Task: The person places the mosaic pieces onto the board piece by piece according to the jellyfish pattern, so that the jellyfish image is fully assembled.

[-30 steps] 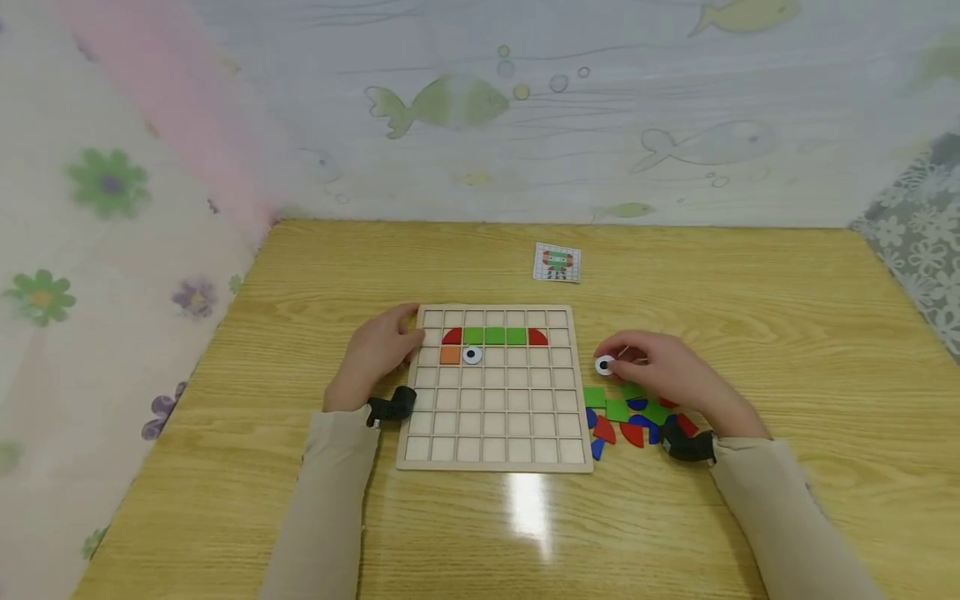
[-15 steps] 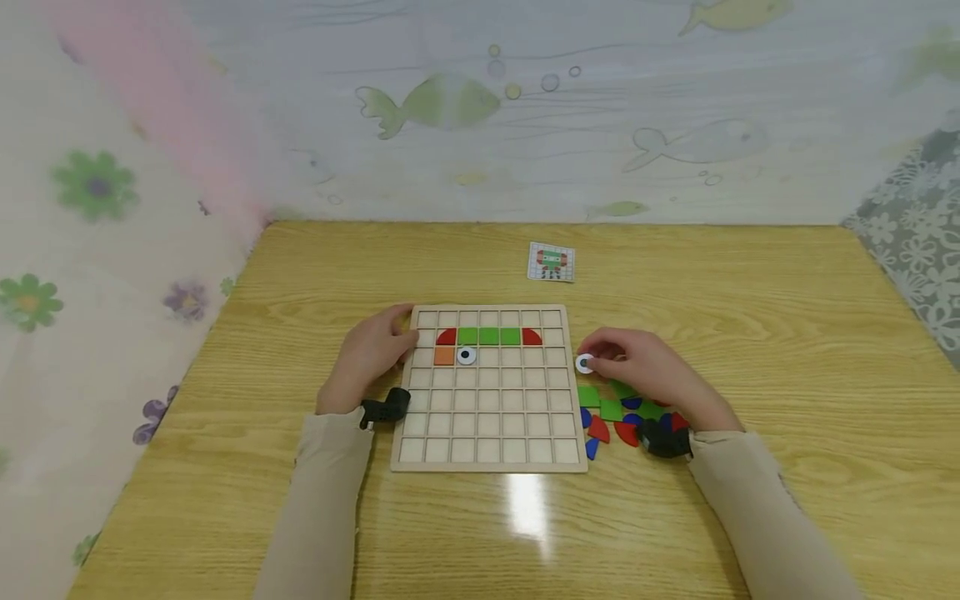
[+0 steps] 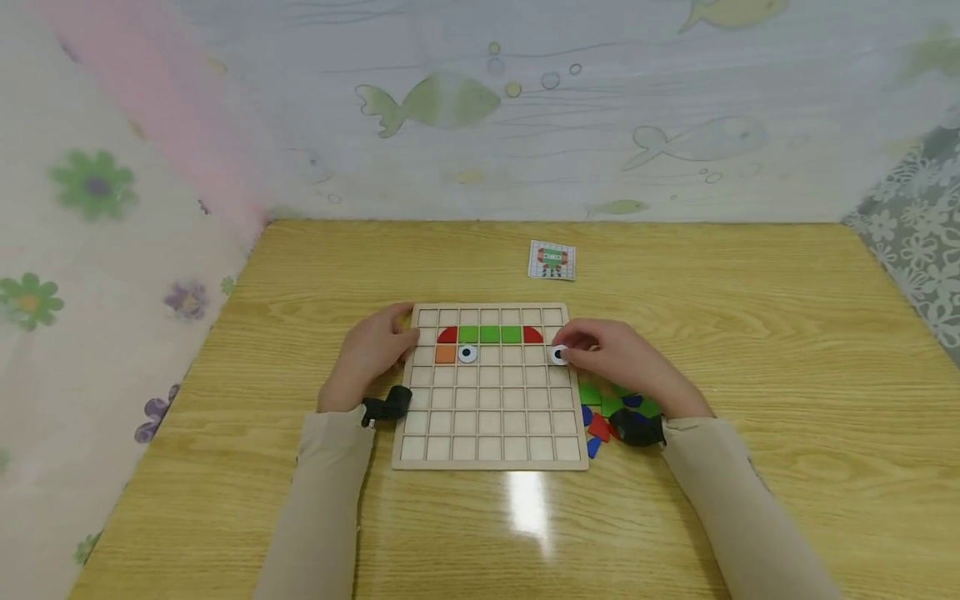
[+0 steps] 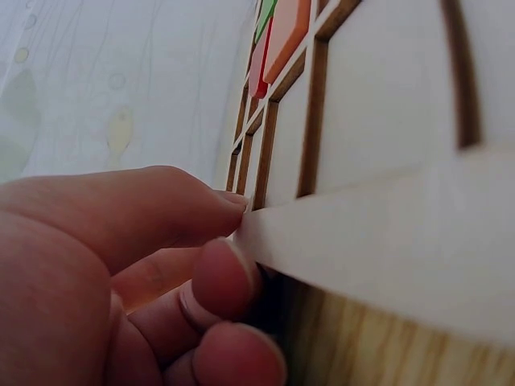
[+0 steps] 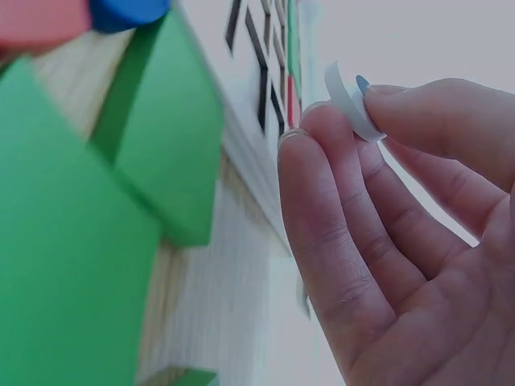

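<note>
White glare (image 3: pixel 529 510) streaks the table (image 3: pixel 765 325) near the board (image 3: pixel 491 400), while green tiles (image 5: pixel 64 249) blur in the right wrist view.

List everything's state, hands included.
Left hand: holding the board's left edge
Right hand: pinching an eye disc
That eye disc: held over the board
Board: flat, partly filled
Other eye disc: laid on the board
Orange square: laid on the board
Red-and-green row: laid on the board
Card: picture side up
Loose pieces: scattered, partly hidden
</note>
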A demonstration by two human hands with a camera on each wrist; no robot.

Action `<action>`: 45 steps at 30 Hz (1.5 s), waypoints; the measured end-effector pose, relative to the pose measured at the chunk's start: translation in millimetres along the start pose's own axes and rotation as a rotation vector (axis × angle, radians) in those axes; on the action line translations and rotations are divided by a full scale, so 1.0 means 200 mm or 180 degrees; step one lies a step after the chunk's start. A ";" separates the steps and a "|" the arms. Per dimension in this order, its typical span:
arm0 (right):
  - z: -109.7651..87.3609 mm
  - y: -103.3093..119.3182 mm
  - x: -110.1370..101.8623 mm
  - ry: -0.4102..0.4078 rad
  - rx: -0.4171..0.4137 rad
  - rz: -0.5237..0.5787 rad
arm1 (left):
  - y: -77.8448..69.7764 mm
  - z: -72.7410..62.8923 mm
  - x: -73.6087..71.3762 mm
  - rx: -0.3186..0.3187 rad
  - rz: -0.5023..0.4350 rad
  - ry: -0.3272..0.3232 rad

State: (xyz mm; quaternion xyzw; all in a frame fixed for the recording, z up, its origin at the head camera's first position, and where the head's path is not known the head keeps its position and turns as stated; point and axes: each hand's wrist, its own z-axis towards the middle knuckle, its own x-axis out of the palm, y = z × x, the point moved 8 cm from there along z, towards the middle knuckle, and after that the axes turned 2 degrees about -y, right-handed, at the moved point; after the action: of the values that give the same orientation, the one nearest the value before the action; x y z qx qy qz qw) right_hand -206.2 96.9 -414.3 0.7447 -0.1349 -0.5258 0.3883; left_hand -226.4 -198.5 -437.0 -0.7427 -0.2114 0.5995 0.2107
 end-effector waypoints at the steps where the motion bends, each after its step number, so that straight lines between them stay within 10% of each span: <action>1: 0.01 0.00 0.00 -0.0002 -0.0017 -0.0004 | 0.00 0.00 0.00 -0.0008 -0.0005 -0.0001; 25: 0.14 0.09 0.11 0.0084 0.0055 0.1033 | -0.02 0.00 -0.01 -0.0026 0.0022 -0.0019; 45: 0.17 0.11 0.16 -0.0311 0.0185 0.0175 | -0.01 -0.01 0.00 -0.0079 -0.0033 0.0077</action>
State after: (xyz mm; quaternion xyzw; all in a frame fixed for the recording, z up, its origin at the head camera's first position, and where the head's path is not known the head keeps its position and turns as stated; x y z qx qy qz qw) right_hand -219.1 48.1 -425.2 0.7251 -0.1894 -0.5466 0.3737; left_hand -224.6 -196.0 -435.7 -0.7513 -0.2201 0.5867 0.2071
